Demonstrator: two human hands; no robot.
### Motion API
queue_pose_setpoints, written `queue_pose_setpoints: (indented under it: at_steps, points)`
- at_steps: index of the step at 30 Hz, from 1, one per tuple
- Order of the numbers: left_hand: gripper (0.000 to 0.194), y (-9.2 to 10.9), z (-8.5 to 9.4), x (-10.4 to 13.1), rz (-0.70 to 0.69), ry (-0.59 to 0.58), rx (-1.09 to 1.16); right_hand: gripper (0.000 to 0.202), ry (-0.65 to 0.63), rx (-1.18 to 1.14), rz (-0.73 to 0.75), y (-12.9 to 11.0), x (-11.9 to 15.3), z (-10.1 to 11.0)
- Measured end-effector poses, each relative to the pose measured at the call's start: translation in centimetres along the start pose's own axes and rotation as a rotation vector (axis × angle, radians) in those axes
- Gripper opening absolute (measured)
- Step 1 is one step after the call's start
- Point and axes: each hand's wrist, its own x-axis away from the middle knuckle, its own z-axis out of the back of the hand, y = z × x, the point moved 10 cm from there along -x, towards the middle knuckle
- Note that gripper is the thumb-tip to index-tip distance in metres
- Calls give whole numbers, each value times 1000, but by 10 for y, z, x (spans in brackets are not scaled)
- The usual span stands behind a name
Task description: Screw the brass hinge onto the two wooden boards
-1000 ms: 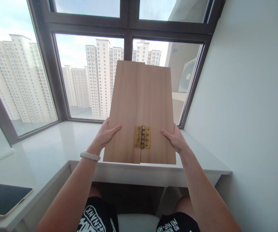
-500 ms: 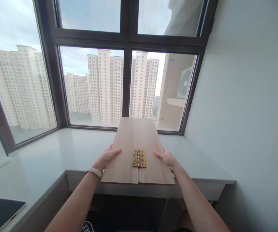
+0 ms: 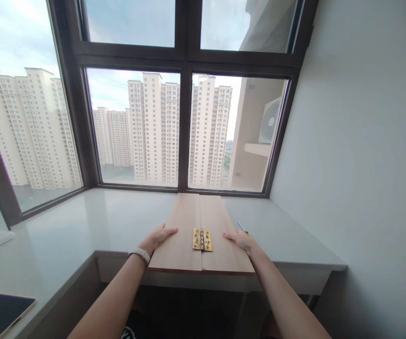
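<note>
Two light wooden boards lie side by side, joined by a brass hinge (image 3: 202, 239) with several screws in it. My left hand (image 3: 158, 237) grips the outer edge of the left board (image 3: 178, 254), thumb on top and the other fingers partly hidden at the side. On the opposite edge, my right hand (image 3: 241, 239) holds the right board (image 3: 224, 256) the same way, thumb on its face. The boards' near ends reach the front edge of the white counter. Just beyond my right hand lies a screwdriver (image 3: 244, 229) with a yellow and black handle.
The white counter (image 3: 118, 216) runs below a dark-framed window (image 3: 183, 117). A dark flat device (image 3: 1, 310) sits at the lower left. A white wall (image 3: 358, 141) rises on the right.
The far ends of the boards have come down, so they look flatter on the counter. Both hands moved with them. The screwdriver, hidden before, now shows beside my right hand.
</note>
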Motion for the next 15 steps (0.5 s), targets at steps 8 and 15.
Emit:
queue_pose_setpoints:
  at_steps: [8, 15]
  points:
    - [86, -12, 1, -22, 30, -15, -28, 51, 12, 27, -19, 12, -25, 6]
    - [114, -1, 14, -21, -27, 145, -82, 64, 256, 293, 7, 7, -29, 25]
